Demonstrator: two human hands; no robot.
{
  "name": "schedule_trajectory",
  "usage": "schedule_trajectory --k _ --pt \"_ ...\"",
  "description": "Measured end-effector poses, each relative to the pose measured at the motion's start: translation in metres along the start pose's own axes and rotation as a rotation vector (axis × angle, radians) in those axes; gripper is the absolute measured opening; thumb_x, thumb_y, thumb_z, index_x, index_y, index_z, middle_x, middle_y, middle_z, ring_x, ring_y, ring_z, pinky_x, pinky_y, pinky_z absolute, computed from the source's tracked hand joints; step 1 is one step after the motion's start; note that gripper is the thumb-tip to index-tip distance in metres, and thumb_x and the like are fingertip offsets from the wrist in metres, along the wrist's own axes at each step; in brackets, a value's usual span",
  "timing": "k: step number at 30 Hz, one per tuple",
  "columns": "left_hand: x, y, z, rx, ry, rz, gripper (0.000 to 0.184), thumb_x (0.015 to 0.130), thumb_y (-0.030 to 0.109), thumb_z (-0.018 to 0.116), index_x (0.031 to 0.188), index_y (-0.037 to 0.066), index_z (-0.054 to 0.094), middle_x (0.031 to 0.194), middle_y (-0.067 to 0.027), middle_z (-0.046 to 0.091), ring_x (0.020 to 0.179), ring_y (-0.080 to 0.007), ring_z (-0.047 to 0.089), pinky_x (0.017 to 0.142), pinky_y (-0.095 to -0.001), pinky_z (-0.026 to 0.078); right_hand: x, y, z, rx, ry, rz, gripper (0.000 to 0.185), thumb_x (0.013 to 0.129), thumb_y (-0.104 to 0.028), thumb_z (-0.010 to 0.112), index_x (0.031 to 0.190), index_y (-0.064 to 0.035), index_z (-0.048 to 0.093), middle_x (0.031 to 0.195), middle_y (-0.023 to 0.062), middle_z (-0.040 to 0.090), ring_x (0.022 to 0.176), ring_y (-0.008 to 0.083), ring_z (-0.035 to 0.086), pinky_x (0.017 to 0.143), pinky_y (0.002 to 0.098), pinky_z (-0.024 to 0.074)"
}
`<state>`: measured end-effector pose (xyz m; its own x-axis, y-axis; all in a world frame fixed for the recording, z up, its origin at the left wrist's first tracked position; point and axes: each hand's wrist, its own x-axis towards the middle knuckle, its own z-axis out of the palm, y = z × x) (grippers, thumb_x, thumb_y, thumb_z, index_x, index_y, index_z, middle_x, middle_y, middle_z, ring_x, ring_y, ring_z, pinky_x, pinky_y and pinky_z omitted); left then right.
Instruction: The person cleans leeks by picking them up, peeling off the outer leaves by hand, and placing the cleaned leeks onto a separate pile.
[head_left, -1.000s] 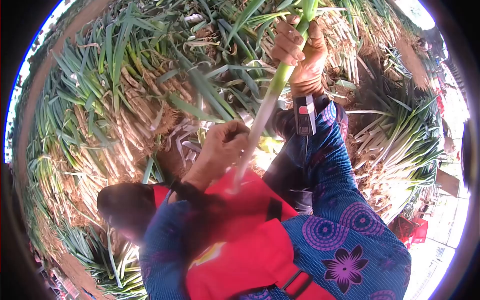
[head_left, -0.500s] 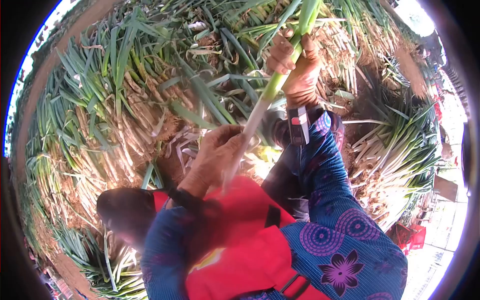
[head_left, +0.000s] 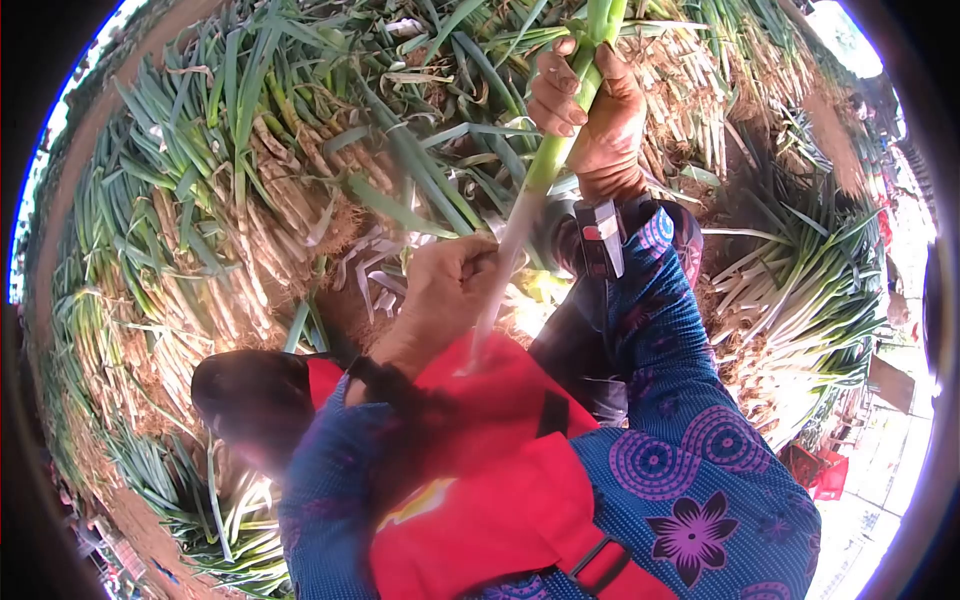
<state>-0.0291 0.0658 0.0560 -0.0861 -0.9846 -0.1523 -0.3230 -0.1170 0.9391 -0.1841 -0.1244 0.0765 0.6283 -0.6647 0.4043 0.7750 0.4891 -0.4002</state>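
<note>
Around the green stem of the leek (head_left: pixel 550 168), the right hand (head_left: pixel 608 128) is closed, fingers to one side and thumb to the other, and has hold of it. The leek's long axis slants from its leaves, beyond the right hand, down and leftward to a blurred white end in front of the apron (head_left: pixel 490 520); contact between the two cannot be told. Just left of the leek's white shank is the left hand (head_left: pixel 440 300), its fingers curled inward; whether they pinch anything cannot be told. The left hand is thus nearer the white end, the right nearer the leaves. Left of the leek lies a heap (head_left: pixel 250 215); right of it, a bunch (head_left: pixel 800 290).
</note>
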Motion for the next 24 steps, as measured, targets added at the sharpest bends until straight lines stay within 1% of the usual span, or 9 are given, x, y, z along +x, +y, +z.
schedule_trajectory --k 3,6,9,12,17,18,20,22,24 --pt "-0.001 -0.009 0.008 0.033 0.093 0.054 0.022 0.089 0.009 0.055 0.100 -0.007 0.066 0.076 -0.0051 0.066 0.066 -0.0079 0.059 0.061 -0.0236 0.049 0.000 0.001 0.001 0.024 -0.011 0.015 0.037 0.093 -0.033 0.051 0.105 0.0008 0.059 0.074 0.0051 0.048 0.049 0.0115 0.038 0.045 0.0267 0.0344" --pt "-0.001 -0.019 0.012 -0.067 0.110 -0.004 0.021 0.090 0.009 0.054 0.098 -0.008 0.064 0.077 -0.0044 0.065 0.067 -0.0082 0.059 0.062 -0.0237 0.049 0.000 0.000 0.000 0.097 -0.096 0.037 0.034 0.094 -0.030 0.052 0.107 0.0014 0.056 0.076 0.0041 0.047 0.051 0.0101 0.038 0.046 0.0256 0.0343" --pt "-0.001 -0.019 0.012 -0.351 0.024 -0.102 0.020 0.092 0.011 0.052 0.098 -0.005 0.062 0.077 -0.0032 0.064 0.067 -0.0081 0.058 0.062 -0.0235 0.048 0.001 0.000 -0.001 0.178 -0.161 0.054 0.033 0.094 -0.029 0.054 0.107 0.0016 0.054 0.076 0.0041 0.047 0.050 0.0099 0.040 0.046 0.0253 0.0349" --pt "0.000 -0.029 0.008 -0.503 -0.130 -0.164 0.019 0.095 0.014 0.051 0.099 -0.002 0.060 0.077 -0.0009 0.061 0.068 -0.0076 0.057 0.062 -0.0230 0.048 0.002 0.001 -0.002 0.238 -0.217 0.072 0.037 0.094 -0.033 0.052 0.108 0.0016 0.055 0.075 0.0050 0.048 0.050 0.0104 0.040 0.046 0.0256 0.0361" --pt "-0.001 -0.047 0.012 -0.755 -0.235 -0.278 0.017 0.096 0.016 0.050 0.100 0.001 0.059 0.082 -0.0013 0.059 0.072 -0.0097 0.057 0.062 -0.0233 0.048 0.007 0.007 0.005 0.337 -0.349 0.120 0.038 0.094 -0.033 0.052 0.109 0.0017 0.054 0.076 0.0048 0.047 0.048 0.0086 0.039 0.044 0.0244 0.0363" --pt "-0.001 -0.051 0.012 -0.817 -0.259 -0.286 0.017 0.096 0.016 0.050 0.100 0.001 0.058 0.084 -0.0020 0.059 0.073 -0.0108 0.058 0.064 -0.0235 0.049 0.005 0.009 0.011 0.315 -0.240 0.060 0.027 0.090 -0.022 0.063 0.101 0.0003 0.053 0.069 0.0038 0.049 0.040 0.0078 0.043 0.036 0.0216 0.0382" --pt "-0.010 -0.045 0.015 -0.586 -0.225 -0.018 0.018 0.097 0.016 0.049 0.103 0.001 0.057 0.088 -0.0044 0.059 0.073 -0.0138 0.058 0.065 -0.0248 0.050 0.006 0.012 0.020 0.341 -0.258 0.080 0.025 0.090 -0.020 0.064 0.100 -0.0001 0.053 0.067 0.0030 0.049 0.040 0.0072 0.043 0.036 0.0208 0.0385" --pt "-0.011 -0.043 0.019 -0.672 -0.203 -0.051 0.018 0.097 0.016 0.048 0.105 0.001 0.055 0.090 -0.0065 0.059 0.073 -0.0165 0.057 0.065 -0.0265 0.051 0.008 0.013 0.024 0.355 -0.277 0.086 0.023 0.089 -0.018 0.065 0.099 -0.0006 0.053 0.065 0.0016 0.048 0.040 0.0066 0.043 0.036 0.0198 0.0396" --pt "-0.006 -0.052 0.025 -1.072 -0.192 -0.389 0.018 0.098 0.016 0.047 0.105 0.001 0.053 0.091 -0.0082 0.058 0.072 -0.0190 0.057 0.066 -0.0286 0.052 0.007 0.012 0.023 0.289 -0.280 0.033 0.027 0.094 -0.028 0.057 0.100 -0.0022 0.056 0.067 0.0005 0.052 0.043 0.0064 0.044 0.037 0.0217 0.0390"
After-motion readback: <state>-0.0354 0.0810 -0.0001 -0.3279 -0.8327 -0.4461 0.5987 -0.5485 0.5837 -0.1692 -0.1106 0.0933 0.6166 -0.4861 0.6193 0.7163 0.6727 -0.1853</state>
